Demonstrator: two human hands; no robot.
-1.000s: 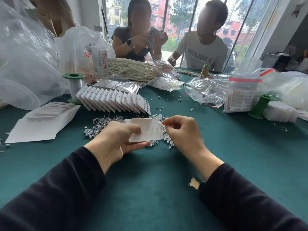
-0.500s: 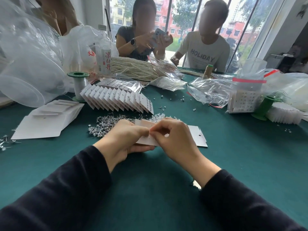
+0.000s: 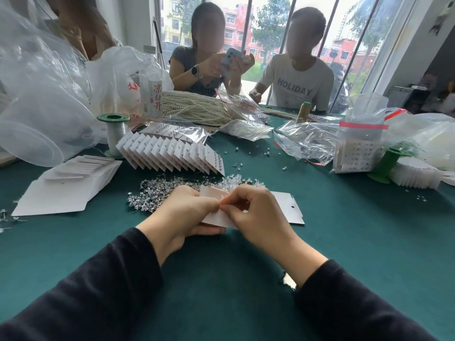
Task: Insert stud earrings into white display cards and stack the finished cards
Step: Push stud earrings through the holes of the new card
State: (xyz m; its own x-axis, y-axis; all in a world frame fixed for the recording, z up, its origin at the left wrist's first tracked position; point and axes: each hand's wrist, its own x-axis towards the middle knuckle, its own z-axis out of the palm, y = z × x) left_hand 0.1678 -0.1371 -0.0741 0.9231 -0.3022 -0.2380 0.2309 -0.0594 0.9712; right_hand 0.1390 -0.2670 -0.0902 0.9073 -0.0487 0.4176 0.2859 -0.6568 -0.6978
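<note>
My left hand grips a white display card just above the green table, thumb under its near edge. My right hand pinches something tiny at the card's face, finger and thumb tips meeting beside my left fingers; the stud itself is too small to make out. A second white card lies flat under and right of my right hand. A heap of loose stud earrings glitters behind my left hand. A fanned row of finished cards leans further back.
Blank cards lie stacked at left. Green thread spools stand at left and right. Plastic bags, pearl strands and a bottle crowd the far side, where two people sit. Loose studs dot the cloth.
My right hand came in from the card's right edge to its face, meeting my left fingers. The flat card beside it came into view. Since half a second ago, hardly anything moved.
</note>
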